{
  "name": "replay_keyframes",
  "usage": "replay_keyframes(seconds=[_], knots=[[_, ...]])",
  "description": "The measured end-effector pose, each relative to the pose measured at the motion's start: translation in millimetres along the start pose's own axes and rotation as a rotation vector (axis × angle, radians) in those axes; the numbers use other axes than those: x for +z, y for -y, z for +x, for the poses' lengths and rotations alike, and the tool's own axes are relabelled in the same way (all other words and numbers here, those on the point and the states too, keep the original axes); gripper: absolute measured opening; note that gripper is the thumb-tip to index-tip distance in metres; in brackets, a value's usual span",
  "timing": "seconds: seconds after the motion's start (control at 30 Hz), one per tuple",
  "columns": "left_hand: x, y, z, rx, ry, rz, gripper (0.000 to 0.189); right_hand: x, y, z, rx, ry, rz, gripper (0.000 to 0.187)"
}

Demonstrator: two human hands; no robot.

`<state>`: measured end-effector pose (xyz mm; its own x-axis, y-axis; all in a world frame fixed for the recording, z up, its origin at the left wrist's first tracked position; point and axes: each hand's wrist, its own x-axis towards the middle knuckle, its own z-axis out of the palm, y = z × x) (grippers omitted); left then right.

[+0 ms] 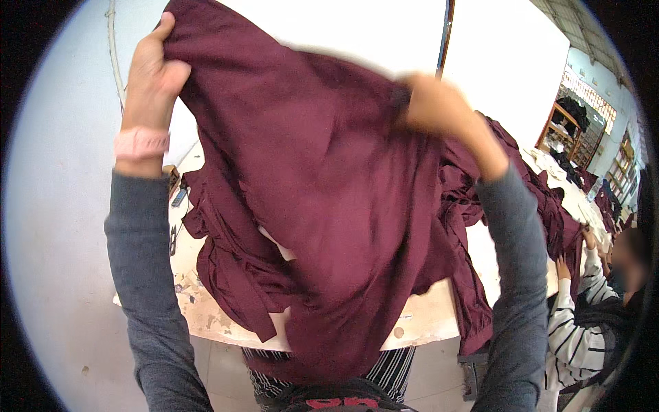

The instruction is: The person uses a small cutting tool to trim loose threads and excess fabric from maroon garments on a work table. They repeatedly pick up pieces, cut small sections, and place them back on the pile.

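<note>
A maroon cloth garment (314, 154) hangs spread between my raised hands, its lower part falling past the table's near edge towards my lap. My left hand (159, 67) grips its upper left corner, thumb against the cloth. Blurred by motion, my right hand (437, 105) holds the upper right edge. Behind and below the hanging cloth, more maroon garments (231, 278) lie crumpled on the pale table (216, 324). One maroon sleeve (473, 319) droops over the front edge at right. The raised cloth hides the middle of the table.
Scissors (173, 241) and a small phone-like device (180, 196) lie at the table's left. At right, a person in a striped sleeve (576, 340) handles maroon cloth (566, 232). A clear bottle (594, 189) stands farther back. A wall (62, 216) rises at left.
</note>
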<state>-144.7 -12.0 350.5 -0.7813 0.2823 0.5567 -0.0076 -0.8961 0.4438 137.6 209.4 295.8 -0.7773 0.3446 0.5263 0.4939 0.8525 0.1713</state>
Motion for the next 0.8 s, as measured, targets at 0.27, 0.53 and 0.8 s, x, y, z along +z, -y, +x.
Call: replay_keyframes(seconds=[0.27,0.53,0.8], knots=[[-6.6,3.2,14.3,0.385,0.136,0.103,0.034,-114.1,-52.7,34.4,-0.070,-1.028,-0.049,0.042],[-129.7,74.2,-256.1,-0.957,0.352,0.398,0.050,-9.6,-126.0,-77.4,-0.031,0.206,0.318,0.064],[-128.7,76.4,-292.8,-0.593,1.513,1.060,0.064,122.3,-37.3,-201.4,0.161,0.472,0.895,0.043]])
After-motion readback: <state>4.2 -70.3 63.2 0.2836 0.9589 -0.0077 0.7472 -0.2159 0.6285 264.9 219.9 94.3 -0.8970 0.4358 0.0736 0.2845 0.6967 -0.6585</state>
